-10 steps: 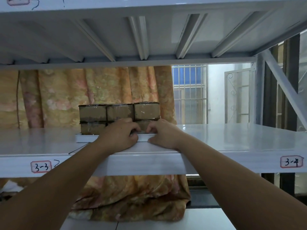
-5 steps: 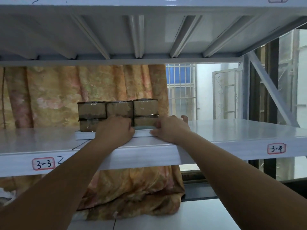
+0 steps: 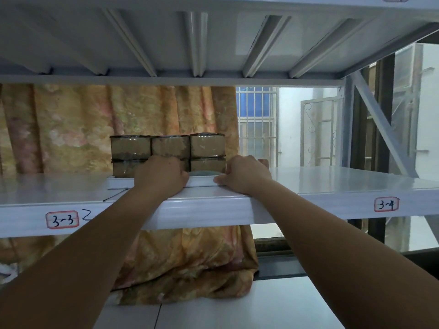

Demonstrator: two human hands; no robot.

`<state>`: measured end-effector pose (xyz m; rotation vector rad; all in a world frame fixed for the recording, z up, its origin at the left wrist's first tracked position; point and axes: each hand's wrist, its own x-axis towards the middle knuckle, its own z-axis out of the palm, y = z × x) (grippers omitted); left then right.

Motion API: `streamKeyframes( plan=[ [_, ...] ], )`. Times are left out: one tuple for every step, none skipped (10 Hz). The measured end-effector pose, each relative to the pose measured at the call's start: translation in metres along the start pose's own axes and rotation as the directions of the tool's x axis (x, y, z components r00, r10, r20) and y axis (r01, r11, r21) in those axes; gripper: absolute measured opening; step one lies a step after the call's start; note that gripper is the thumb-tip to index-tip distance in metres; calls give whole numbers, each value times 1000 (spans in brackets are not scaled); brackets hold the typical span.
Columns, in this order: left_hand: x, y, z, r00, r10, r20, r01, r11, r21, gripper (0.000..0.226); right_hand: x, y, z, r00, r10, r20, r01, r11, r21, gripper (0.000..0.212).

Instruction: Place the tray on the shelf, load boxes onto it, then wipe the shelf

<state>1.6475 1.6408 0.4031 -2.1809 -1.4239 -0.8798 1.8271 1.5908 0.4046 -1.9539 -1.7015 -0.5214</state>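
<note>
On shelf [image 3: 332, 184] front lip: labels [image 3: 62, 219] reading "3-3" left, "3-4" right. Just behind that edge: white tray [image 3: 121, 182], long axis along the edge, near rim gripped by left hand [image 3: 161, 176] and right hand [image 3: 247, 174]. On tray: brown boxes [image 3: 206, 146], three across, two high.

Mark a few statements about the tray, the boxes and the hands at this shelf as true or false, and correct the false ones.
1. The left hand and right hand both grip the front rim of the tray, which rests on the shelf. True.
2. A patterned curtain hangs behind the boxes. True.
3. The boxes are stacked three layers high. False: two layers show, three boxes across.
4. The shelf's front edge bears no markings. False: label 3-3 and label 3-4 are stuck on it.
5. The right hand is lifting a box. False: it holds the tray's rim.
</note>
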Motion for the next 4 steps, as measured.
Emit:
streamKeyframes(
  plan=[
    [1, 0, -3, 995, 38, 95, -37, 999, -10, 34, 3, 4, 5, 995, -97, 38, 96, 995, 36, 29],
    [2, 5, -15, 992, 62, 109, -80, 983, 168, 26, 2, 15, -6, 977, -167, 131, 156, 984, 88, 30],
    [0, 29, -28, 994, 84, 71, -104, 933, 344, 20, -5, 30, -23, 938, -295, 182, 272, 952, 142, 28],
    [2, 67, -29, 998, 36, 51, -49, 960, 274, 27, -2, 60, -28, 969, -241, 49, 234, 965, 119, 28]
  ],
)
